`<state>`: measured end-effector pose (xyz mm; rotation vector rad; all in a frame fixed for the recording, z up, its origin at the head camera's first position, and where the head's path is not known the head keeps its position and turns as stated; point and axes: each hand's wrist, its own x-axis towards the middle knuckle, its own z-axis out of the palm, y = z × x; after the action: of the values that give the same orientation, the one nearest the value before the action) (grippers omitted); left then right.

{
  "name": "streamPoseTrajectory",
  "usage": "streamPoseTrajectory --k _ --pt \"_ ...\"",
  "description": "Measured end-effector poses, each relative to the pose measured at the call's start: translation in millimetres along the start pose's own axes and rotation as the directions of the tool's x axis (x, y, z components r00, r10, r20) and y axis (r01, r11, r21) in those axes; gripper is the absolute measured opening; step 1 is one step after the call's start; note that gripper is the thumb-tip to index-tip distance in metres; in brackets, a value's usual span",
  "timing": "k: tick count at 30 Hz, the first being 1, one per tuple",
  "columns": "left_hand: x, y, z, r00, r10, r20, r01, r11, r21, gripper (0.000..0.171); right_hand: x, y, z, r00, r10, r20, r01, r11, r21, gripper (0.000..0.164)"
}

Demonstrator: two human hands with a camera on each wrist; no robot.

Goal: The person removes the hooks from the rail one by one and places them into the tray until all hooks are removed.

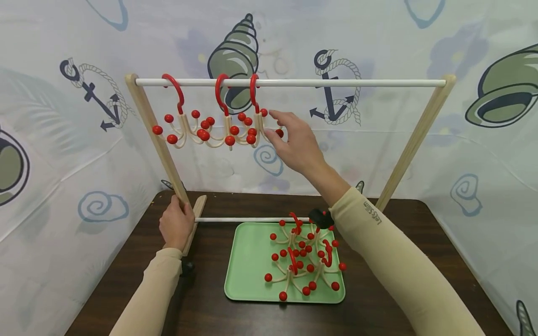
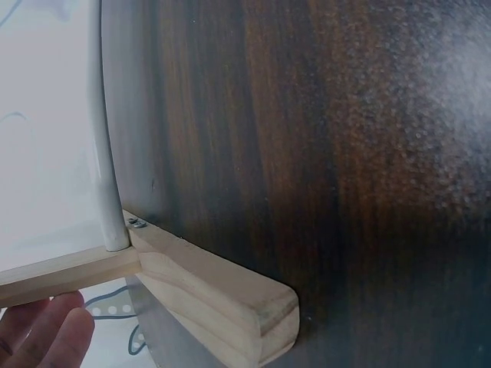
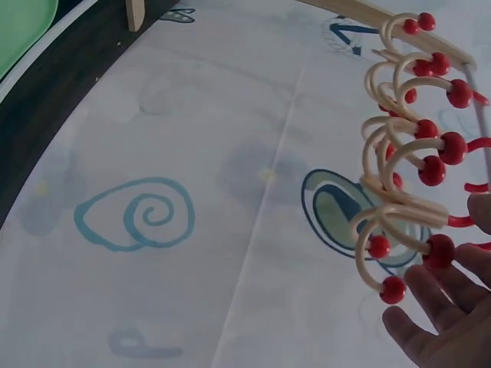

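Observation:
My left hand (image 1: 177, 223) grips the left wooden post (image 1: 161, 151) of a rack, low down near its wooden foot (image 2: 207, 299). From the rack's white top rod (image 1: 336, 83) three multi-armed hangers hang by red hooks, with cream curved arms and red ball tips. These are a left hanger (image 1: 183, 125), a middle hanger (image 1: 227, 126) and a right hanger (image 1: 258, 122). Beside the right hanger is my right hand (image 1: 297, 142), thumb and fingers spread apart, fingertips close to its red balls. In the right wrist view those fingers (image 3: 433, 303) are loosely extended around a red ball (image 3: 439, 251).
On the dark wooden table (image 1: 201, 298), a green tray (image 1: 248, 261) holds several more such hangers (image 1: 290, 270) toward its right side. The rack's white lower rod (image 1: 239, 219) runs behind the tray. A patterned cloth (image 1: 420, 154) covers the wall behind the rack.

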<state>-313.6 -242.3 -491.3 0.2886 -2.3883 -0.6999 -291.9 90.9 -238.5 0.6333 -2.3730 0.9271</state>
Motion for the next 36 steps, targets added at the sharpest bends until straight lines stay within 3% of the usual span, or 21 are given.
streamPoseTrajectory --k 5,18,30,36 --pt "-0.4 0.9 0.1 1.000 -0.005 0.007 0.005 1.000 0.003 0.023 13.9 -3.8 14.3 0.998 0.045 0.045 -0.044 0.999 -0.018 0.050" --pt "-0.3 1.8 -0.2 1.000 -0.013 0.005 0.013 1.000 0.001 0.023 31.1 -2.5 28.1 0.978 0.206 0.023 -0.205 0.978 -0.038 0.047" --pt "1.5 2.1 -1.8 1.000 -0.013 -0.002 0.013 1.000 0.012 0.022 36.2 -1.8 28.5 0.974 0.221 0.043 -0.216 0.972 -0.092 0.041" --pt "0.5 -0.7 0.9 1.000 -0.006 0.001 0.006 1.000 0.008 0.022 36.9 -0.7 25.4 0.974 0.223 -0.028 -0.225 0.971 -0.079 0.037"
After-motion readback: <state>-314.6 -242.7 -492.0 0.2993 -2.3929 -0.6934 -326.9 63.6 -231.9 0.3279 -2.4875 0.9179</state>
